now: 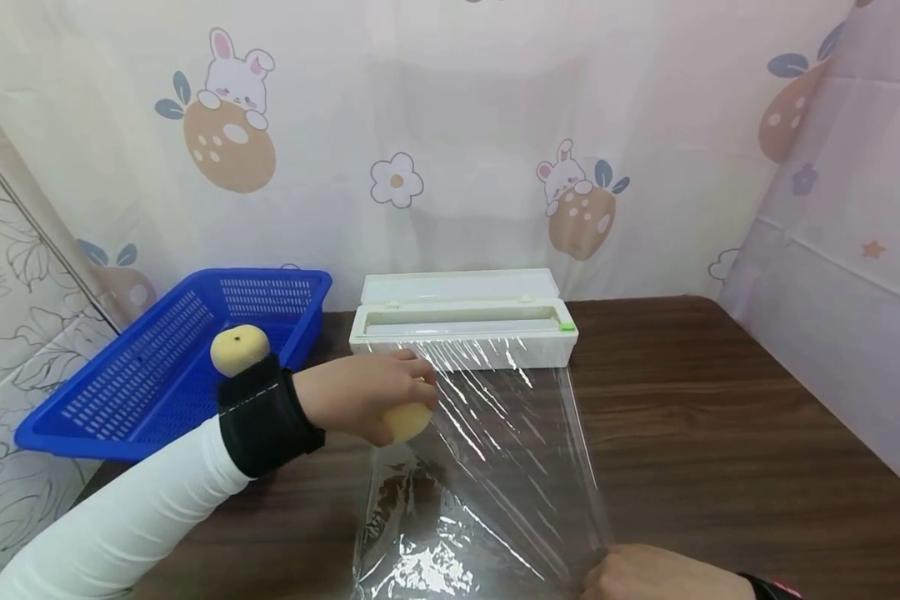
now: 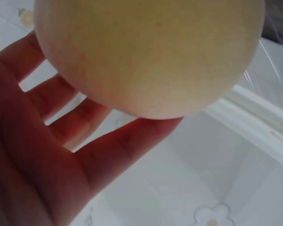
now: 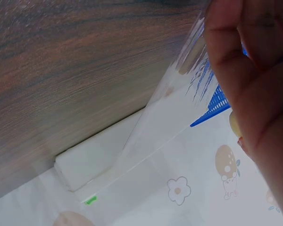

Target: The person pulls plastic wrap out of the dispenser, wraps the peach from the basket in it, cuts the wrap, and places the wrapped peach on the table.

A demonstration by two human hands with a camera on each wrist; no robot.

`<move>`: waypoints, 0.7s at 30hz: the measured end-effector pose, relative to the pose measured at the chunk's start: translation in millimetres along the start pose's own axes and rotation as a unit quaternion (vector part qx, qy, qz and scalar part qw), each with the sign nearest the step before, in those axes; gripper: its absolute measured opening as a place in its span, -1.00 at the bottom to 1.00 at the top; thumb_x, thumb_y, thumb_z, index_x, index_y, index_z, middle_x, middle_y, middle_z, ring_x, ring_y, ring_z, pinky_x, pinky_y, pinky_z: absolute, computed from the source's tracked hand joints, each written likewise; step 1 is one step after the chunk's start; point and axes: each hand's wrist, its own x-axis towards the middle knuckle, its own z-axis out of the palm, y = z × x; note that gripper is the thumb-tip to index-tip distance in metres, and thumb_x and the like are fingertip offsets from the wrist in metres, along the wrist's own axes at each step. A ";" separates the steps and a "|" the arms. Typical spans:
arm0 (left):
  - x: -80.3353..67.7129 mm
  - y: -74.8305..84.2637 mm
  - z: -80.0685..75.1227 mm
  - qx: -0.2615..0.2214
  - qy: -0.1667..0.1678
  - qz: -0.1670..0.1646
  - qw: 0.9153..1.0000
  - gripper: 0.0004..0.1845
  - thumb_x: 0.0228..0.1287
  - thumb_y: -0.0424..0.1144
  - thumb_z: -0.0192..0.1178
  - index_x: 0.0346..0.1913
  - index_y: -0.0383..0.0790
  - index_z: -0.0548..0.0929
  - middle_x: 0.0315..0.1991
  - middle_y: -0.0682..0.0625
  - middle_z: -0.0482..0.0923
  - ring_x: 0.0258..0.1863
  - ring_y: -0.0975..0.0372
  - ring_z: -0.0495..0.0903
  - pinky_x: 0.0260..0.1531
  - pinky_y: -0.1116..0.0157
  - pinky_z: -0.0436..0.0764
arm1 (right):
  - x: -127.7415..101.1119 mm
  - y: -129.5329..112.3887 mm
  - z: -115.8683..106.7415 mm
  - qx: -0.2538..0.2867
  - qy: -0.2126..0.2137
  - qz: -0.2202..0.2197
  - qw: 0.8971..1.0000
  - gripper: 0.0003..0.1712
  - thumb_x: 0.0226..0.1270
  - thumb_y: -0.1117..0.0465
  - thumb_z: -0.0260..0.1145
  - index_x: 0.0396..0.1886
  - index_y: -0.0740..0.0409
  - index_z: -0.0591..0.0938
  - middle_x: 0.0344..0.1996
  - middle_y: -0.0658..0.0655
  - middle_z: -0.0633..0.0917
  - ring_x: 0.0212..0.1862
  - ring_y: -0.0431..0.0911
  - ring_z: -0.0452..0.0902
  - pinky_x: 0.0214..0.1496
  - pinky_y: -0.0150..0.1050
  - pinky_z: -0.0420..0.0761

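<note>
My left hand [image 1: 371,392] holds a round pale-yellow fruit [image 1: 407,422] with a faint pink blush, its exact kind unclear. In the left wrist view, fingers and thumb curve round one side of that fruit [image 2: 151,56]. Below it, a sheet of cling film [image 1: 495,467] stretches toward me from a white cling film dispenser [image 1: 461,321] with its lid raised. My right hand [image 1: 648,573] grips the film's near right corner, partly cut off by the frame. In the right wrist view, the film [image 3: 155,110] runs taut from the right hand [image 3: 250,61] to the dispenser.
A blue plastic basket [image 1: 131,400] stands at the left, with another pale-yellow fruit [image 1: 240,349] visible in it above my left wrist. A printed curtain [image 1: 465,108] hangs behind the dark wooden table [image 1: 720,433]. A green piece [image 1: 567,327] sits at the dispenser's right end.
</note>
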 end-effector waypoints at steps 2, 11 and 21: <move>3.6 4.3 1.8 -0.006 -0.007 0.012 1.000 -0.46 -0.25 -0.30 0.44 -0.04 -0.05 0.62 -0.07 0.04 0.53 -0.06 0.18 0.45 -0.23 0.31 0.56 | 0.2 -0.8 0.2 0.009 0.005 -0.002 1.000 -0.68 0.19 0.01 0.26 -0.71 -0.16 0.43 -0.69 -0.37 0.16 -0.61 -0.61 -0.15 -0.69 -0.67 0.00; 19.6 23.6 9.7 0.016 -0.041 0.053 0.998 -0.43 -0.23 -0.24 0.48 0.00 -0.01 0.60 -0.03 0.06 0.49 -0.03 0.23 0.40 -0.14 0.39 0.53 | 1.7 -4.7 -1.0 0.041 0.021 0.001 0.999 -0.67 0.21 0.00 0.26 -0.71 -0.17 0.42 -0.70 -0.36 0.18 -0.62 -0.62 -0.15 -0.72 -0.65 -0.02; 36.7 55.1 15.5 0.095 -0.062 0.125 0.986 -0.43 -0.20 -0.20 0.49 0.02 0.09 0.60 0.05 0.14 0.48 0.03 0.29 0.38 -0.10 0.48 0.49 | 2.9 -2.8 -0.4 0.042 0.014 0.007 0.999 -0.71 0.16 0.02 0.29 -0.70 -0.21 0.45 -0.71 -0.39 0.23 -0.64 -0.64 -0.11 -0.73 -0.64 -0.03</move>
